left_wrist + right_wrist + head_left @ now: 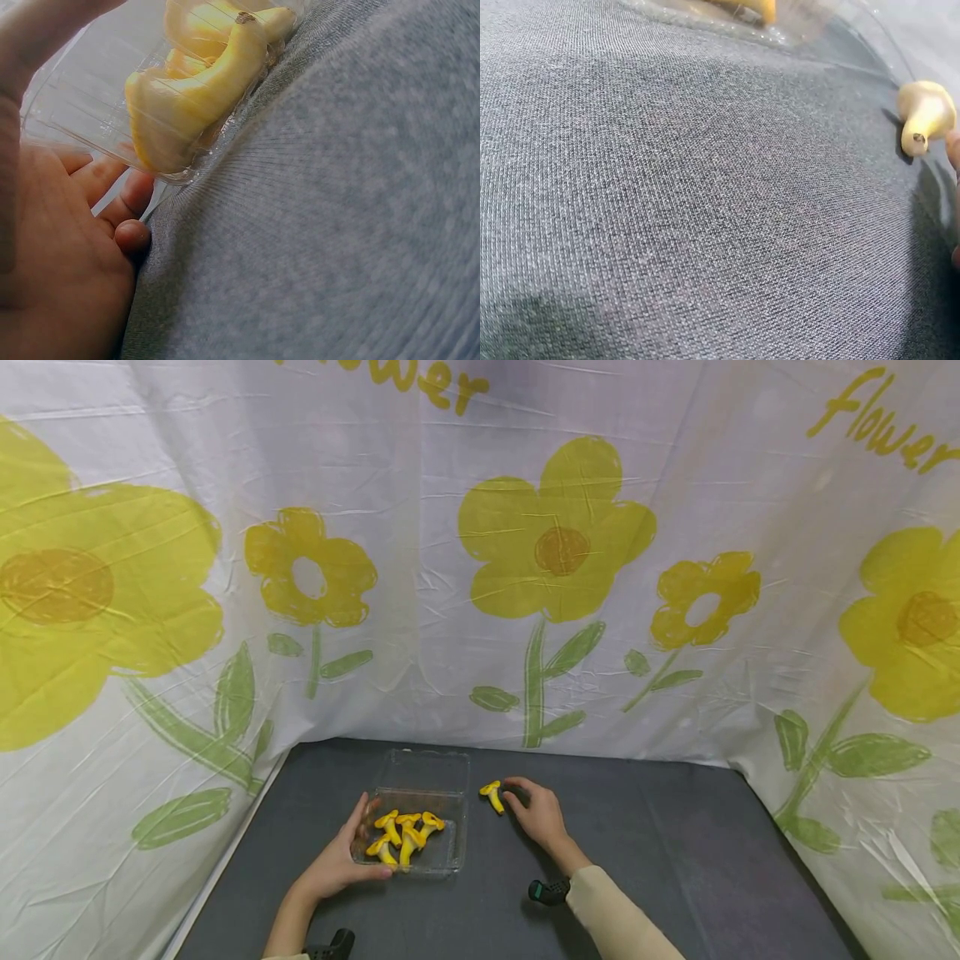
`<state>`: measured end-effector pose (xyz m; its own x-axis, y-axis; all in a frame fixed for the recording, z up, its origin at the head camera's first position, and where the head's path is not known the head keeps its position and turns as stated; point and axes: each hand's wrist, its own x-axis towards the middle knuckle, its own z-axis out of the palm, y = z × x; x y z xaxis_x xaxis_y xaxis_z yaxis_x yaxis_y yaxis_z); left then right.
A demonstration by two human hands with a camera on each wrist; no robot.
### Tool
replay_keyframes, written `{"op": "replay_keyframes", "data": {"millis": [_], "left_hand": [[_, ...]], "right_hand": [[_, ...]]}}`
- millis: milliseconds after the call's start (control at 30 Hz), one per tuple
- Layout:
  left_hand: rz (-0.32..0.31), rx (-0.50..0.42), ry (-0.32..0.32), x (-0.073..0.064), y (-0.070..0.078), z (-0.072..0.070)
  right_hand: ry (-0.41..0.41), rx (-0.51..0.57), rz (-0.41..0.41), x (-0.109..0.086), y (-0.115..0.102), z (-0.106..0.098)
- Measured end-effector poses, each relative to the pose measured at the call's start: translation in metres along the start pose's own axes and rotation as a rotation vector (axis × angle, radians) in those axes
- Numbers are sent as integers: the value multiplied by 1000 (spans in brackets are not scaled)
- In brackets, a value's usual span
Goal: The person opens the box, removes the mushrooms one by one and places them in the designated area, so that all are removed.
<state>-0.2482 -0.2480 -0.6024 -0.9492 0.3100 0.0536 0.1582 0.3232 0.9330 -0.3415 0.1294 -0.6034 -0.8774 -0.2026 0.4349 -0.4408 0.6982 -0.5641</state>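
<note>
A clear plastic clamshell box [459,852] sits on the dark table with its lid raised at the back. Inside lie several yellow chanterelle-like mushrooms [411,839]. My left hand [341,856] holds the box at its left side, thumb along the front and fingers at the far left; in the left wrist view its fingers [133,234] curl by the box wall. Right of the box, a single yellow mushroom [492,797] lies on the table. My right hand [542,817] is beside it, a fingertip [953,148] at its cap; whether they touch, I cannot tell.
Dark grey cloth covers the table [637,843]. A white curtain [420,693] printed with yellow flowers hangs behind it and along both sides. Black wrist devices [549,892] are worn on both arms.
</note>
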Motion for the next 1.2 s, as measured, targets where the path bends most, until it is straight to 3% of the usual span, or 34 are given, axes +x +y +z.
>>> {"op": "replay_keyframes", "data": {"millis": [333, 633, 1200], "left_hand": [[-19, 13, 7, 0, -1, 1], [-27, 26, 9, 0, 0, 0], [-28, 26, 2, 0, -2, 0]], "right_hand": [[-19, 69, 23, -2, -2, -6], [55, 189, 49, -3, -10, -10], [98, 382, -12, 2, -61, -6]]}}
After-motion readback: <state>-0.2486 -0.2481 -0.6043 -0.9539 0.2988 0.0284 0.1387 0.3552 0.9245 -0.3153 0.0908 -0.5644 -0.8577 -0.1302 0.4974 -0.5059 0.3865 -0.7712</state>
